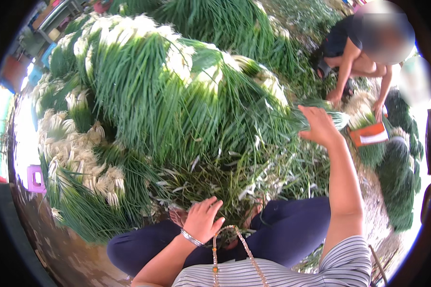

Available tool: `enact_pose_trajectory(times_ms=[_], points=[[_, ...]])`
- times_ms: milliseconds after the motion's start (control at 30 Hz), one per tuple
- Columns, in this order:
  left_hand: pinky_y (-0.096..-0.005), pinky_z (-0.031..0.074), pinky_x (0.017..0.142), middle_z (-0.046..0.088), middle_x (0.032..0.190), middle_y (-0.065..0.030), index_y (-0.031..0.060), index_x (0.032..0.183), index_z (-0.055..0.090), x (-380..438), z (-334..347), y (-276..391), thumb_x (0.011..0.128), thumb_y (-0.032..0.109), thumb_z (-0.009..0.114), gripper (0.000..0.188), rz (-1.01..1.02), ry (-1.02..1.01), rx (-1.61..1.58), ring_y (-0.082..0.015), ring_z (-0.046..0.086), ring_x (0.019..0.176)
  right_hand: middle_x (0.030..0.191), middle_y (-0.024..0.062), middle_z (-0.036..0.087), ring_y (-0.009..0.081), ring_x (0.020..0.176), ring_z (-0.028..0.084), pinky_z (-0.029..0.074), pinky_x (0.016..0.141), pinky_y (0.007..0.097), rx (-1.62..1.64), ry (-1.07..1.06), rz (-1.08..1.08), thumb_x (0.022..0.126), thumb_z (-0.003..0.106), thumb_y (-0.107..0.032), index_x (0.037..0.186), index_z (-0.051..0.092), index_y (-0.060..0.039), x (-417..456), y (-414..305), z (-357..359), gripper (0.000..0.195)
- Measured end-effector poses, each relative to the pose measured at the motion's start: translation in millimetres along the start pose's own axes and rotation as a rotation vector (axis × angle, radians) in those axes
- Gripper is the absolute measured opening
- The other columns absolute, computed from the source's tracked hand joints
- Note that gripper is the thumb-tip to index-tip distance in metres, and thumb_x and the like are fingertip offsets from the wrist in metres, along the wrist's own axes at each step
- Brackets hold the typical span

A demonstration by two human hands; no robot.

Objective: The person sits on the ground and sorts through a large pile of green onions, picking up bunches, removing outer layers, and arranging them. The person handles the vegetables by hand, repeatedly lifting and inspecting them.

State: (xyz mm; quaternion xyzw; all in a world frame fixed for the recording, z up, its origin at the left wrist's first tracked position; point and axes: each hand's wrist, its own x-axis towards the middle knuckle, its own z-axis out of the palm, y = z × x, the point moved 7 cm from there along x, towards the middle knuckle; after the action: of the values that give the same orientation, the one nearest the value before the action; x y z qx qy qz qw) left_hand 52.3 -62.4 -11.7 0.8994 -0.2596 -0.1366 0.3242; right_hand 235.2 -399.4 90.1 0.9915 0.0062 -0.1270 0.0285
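My left hand (203, 219), with a metal bangle at the wrist, hovers between my knees with its fingers loosely spread and nothing in it. Out to the right reaches my right hand (318, 125), thumb and fingers apart, holding nothing visible. Just beyond it lies a scallion bundle (339, 119), partly hidden by the hand; I cannot tell whether they touch. Before me rises a large heap of scallions (140, 82), white root ends up and green leaves hanging toward me. Loose leaf trimmings (222, 179) cover the ground between my feet and the heap.
At the right a co-worker (348, 57) bends over a scallion bundle (362, 107), both hands near it, beside an orange box (369, 135). More bundles (398, 175) stand along the right edge. Rooty bundles (82, 154) and a purple plastic stool (36, 178) are at the left.
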Motion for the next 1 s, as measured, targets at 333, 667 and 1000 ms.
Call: enact_pose_trajectory(times_ms=[333, 667, 1000], points=[[-0.0422, 0.045, 0.093, 0.053, 0.125, -0.0141, 0.0082, 0.124, 0.053, 18, 10, -50, 0.085, 0.026, 0.062, 0.043, -0.132, 0.067, -0.266, -0.0325, 0.055, 0.109, 0.149, 0.0166, 0.029, 0.0363, 0.137, 0.028, 0.027, 0.112, 0.0416, 0.489, 0.27, -0.438, 0.092, 0.049, -0.024, 0.144, 0.031, -0.0125, 257, -246, 14, 0.056], [-0.0401, 0.046, 0.093, 0.055, 0.122, -0.0172, 0.0077, 0.118, 0.057, 19, -2, -84, 0.087, 0.023, 0.061, 0.035, -0.276, 0.153, -0.45, -0.0356, 0.056, 0.108, 0.1, 0.0144, 0.055, 0.0344, 0.096, 0.057, 0.049, 0.084, 0.0421, 0.279, 0.081, -0.52, 0.082, 0.065, -0.04, 0.1, 0.06, -0.0056, 206, -253, 35, 0.039], [-0.0411, 0.042, 0.1, 0.056, 0.125, -0.009, 0.0055, 0.131, 0.047, -3, 38, -68, 0.097, 0.042, 0.048, 0.05, -0.65, 0.191, -1.856, -0.0209, 0.052, 0.119, 0.078, 0.0091, 0.06, 0.0135, 0.069, 0.059, 0.049, 0.062, 0.0324, 1.204, -0.558, -0.252, 0.086, 0.067, -0.033, 0.096, 0.057, 0.0007, -28, -278, 109, 0.036]])
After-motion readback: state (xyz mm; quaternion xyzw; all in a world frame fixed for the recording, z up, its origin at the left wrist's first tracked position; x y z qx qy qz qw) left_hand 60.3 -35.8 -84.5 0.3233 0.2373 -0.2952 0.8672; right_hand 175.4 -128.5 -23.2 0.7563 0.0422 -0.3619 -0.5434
